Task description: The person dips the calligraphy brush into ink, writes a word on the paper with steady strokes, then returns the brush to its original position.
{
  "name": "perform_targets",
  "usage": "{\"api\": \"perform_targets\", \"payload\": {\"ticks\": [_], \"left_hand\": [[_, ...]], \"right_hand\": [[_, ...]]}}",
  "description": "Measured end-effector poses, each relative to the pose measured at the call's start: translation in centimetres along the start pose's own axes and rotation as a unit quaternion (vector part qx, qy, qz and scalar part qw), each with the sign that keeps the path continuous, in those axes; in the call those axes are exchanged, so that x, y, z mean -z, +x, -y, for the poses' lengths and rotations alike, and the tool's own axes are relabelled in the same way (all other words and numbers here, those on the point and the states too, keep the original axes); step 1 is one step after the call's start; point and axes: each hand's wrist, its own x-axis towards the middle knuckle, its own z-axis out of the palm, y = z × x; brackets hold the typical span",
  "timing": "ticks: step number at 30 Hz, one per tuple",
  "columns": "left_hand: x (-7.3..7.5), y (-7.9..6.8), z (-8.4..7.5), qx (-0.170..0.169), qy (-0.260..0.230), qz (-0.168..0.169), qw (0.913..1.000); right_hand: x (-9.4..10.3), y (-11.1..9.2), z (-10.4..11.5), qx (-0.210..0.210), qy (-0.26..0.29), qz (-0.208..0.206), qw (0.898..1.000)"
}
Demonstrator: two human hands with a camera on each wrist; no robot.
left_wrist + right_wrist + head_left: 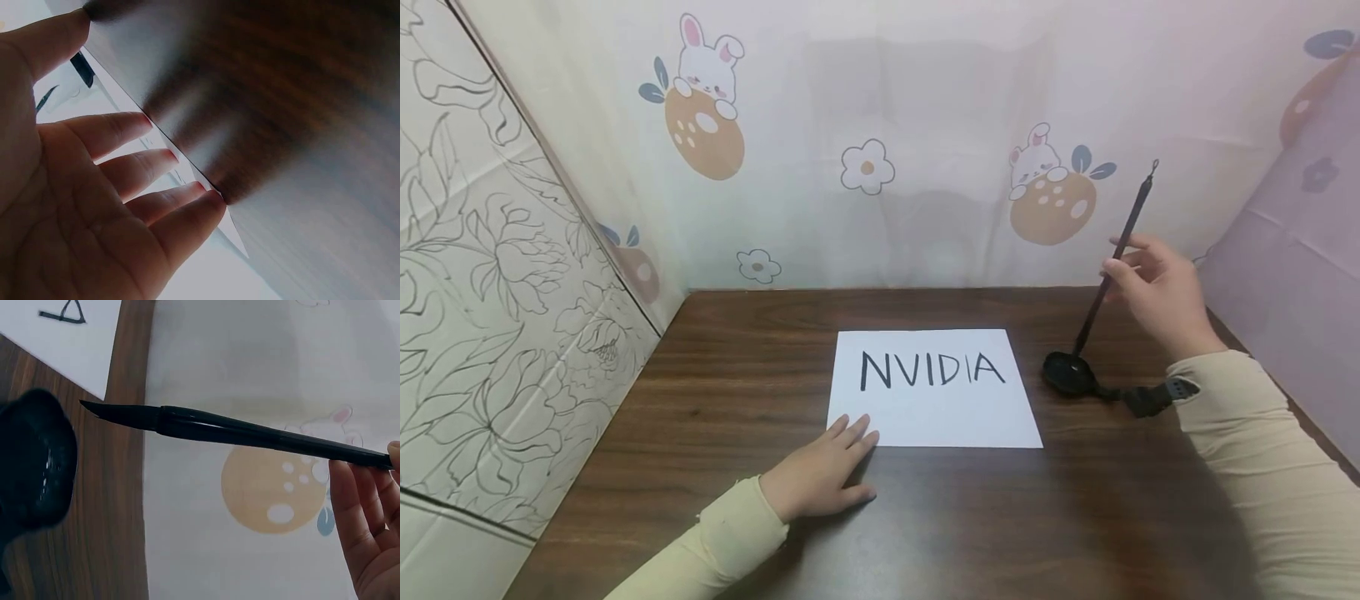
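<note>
My right hand point(1165, 287) pinches a black calligraphy brush point(1093, 315) by its upper handle, hanging loop up and bristles down. In the right wrist view the brush point(237, 432) shows dark, pointed bristles beside a black flower-shaped ink dish point(37, 462), with a wet shine inside. From the head, the brush tip overlaps the ink dish point(1070, 373). A white sheet of paper point(940, 421) carries "NVIDIA" in black strokes. My left hand point(820, 479) rests with spread, straight fingers at the sheet's lower left corner; its fingertips point(169, 156) lie along the edge.
The brown wooden table point(737, 375) meets a curtain point(940, 217) with rabbit and fruit prints at the back. A flower-patterned panel point(512, 267) stands at the left, and a pale purple cloth point(1292, 250) at the right. A black wrist device point(1150, 400) sits beside the dish.
</note>
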Motion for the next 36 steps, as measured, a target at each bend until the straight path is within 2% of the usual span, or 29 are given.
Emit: {"api": "perform_targets", "payload": {"ticks": [7,11,15,20,27,33,36], "left_hand": [[-0.1,0.0,0.0,-0.001,0.000,-0.001,1.0000],[-0.1,0.0,0.1,-0.002,0.002,-0.003,1.0000],[-0.1,-0.1,0.0,-0.001,0.001,-0.002,1.0000],[-0.1,-0.1,0.0,-0.001,0.001,-0.004,1.0000],[-0.1,-0.2,-0.1,-0.003,0.001,-0.007,1.0000],[-0.1,-0.2,0.0,-0.001,0.001,-0.005,1.0000],[-0.1,-0.1,0.0,-0.001,0.000,-0.004,1.0000]], "right_hand": [[1.2,0.7,-1.1,-0.029,0.052,0.007,0.998],[1.6,0.9,-1.7,-0.039,0.021,0.017,0.999],[1.8,0.9,-2.5,-0.069,-0.024,0.046,0.996],[1.7,0.8,-4.0,-0.103,-0.041,0.075,0.991],[1.1,0.5,-5.7,-0.127,-0.028,0.087,0.988],[0.4,0.4,-7.3,-0.169,-0.028,0.121,0.978],[0.0,0.3,-8.4,-0.187,0.004,0.136,0.973]]}}
